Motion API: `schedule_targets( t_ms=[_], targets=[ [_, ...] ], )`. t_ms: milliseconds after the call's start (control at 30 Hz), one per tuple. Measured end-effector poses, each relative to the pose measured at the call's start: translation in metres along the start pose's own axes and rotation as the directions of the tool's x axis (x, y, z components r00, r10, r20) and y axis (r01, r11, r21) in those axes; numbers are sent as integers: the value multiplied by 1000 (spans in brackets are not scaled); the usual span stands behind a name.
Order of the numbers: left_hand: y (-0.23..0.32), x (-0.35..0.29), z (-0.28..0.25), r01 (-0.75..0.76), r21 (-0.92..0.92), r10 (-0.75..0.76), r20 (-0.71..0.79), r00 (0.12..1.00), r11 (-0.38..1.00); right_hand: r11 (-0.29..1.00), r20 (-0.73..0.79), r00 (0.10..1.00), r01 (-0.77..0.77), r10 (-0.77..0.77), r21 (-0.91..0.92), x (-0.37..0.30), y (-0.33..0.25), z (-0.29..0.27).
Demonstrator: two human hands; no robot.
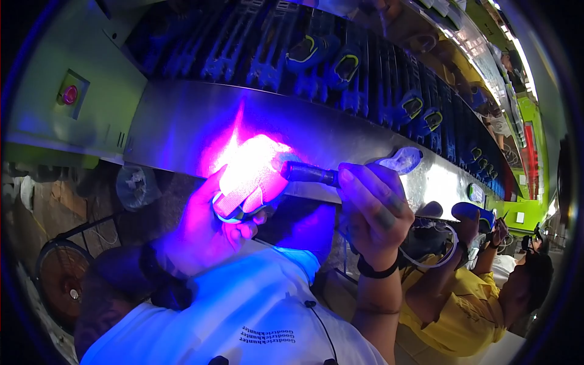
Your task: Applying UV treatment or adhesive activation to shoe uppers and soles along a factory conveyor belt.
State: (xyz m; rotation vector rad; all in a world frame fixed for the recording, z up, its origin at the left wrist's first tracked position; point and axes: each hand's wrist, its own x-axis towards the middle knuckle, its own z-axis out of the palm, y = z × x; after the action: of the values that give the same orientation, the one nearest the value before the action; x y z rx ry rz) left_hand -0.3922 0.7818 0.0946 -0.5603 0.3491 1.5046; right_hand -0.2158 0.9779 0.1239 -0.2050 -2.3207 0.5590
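Note:
My left hand (210,228), on the left of the middle, is wrapped round a shoe (258,182) and holds it up tilted near the metal ledge. Glaring pink-violet light washes out most of the shoe's surface. In my right hand (377,210) is a dark cylindrical torch (311,173), gripped between thumb and fingers. The torch's front end points left and is close to the shoe; whether they touch, I cannot tell. Beyond my right hand, a pale shoe sole (403,160) lies on the ledge.
The metal ledge (182,118) runs along a dark slatted conveyor (243,42) carrying several dark shoes (345,68). At left stands a green machine housing with a red button (70,95). A round fan (64,280) stands lower left. A co-worker in yellow (456,310) is close on the right.

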Motion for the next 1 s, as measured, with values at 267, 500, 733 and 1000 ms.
schedule_targets(
  t_ms=[267,500,733,1000],
  targets=[
    [-7,-1,-20,49,-38,-47,43,998,998,998,-38,999,-35,37,60,-13,4,11],
    [-5,-4,-27,240,-116,-229,97,969,964,977,-44,990,-125,134,172,-29,4,28],
    [-8,-5,-32,290,-224,-258,163,952,930,942,-56,979,-175,198,285,-43,9,45],
    [-2,16,-40,386,-150,-344,245,906,910,748,102,884,-443,456,495,-69,31,46]
  ],
)
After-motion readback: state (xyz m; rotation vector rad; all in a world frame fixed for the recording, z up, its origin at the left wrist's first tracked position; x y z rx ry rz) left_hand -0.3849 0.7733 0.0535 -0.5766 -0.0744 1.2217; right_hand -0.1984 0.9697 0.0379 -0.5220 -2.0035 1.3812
